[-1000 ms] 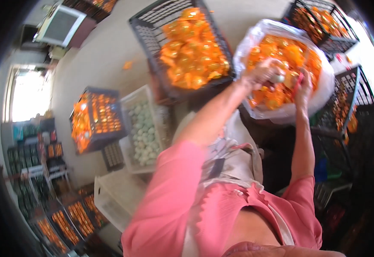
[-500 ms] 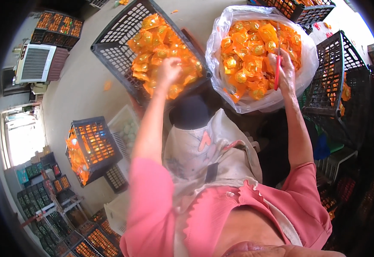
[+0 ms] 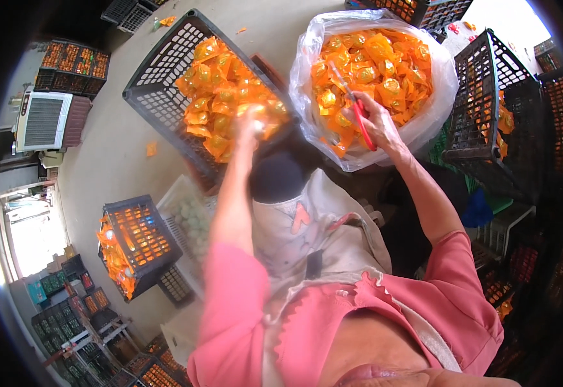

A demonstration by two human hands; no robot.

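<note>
In my right hand [image 3: 381,124] is a pair of scissors with red handles [image 3: 361,122], the metal blades pointing up and to the left. They are over a clear plastic bag [image 3: 445,97] full of small orange packets [image 3: 391,64] with shiny round contents. My left hand [image 3: 249,128], smeared by motion, is at the near right part of a black slatted crate [image 3: 159,61], which leans and holds more orange packets [image 3: 220,90]. Whether its fingers grip a packet is hidden by the blur.
To the right stands another black crate [image 3: 478,97] with orange packets. At left, a tilted dark crate [image 3: 140,226] spills orange packets, next to a white basket [image 3: 177,187] of pale round things. Stacked crates [image 3: 75,64] and an air-conditioner-like box [image 3: 46,122] line the far left.
My right hand has moved left and down over the bag, and the scissors now point up-left. My left hand has moved slightly nearer to me. The whole view has shifted a little.
</note>
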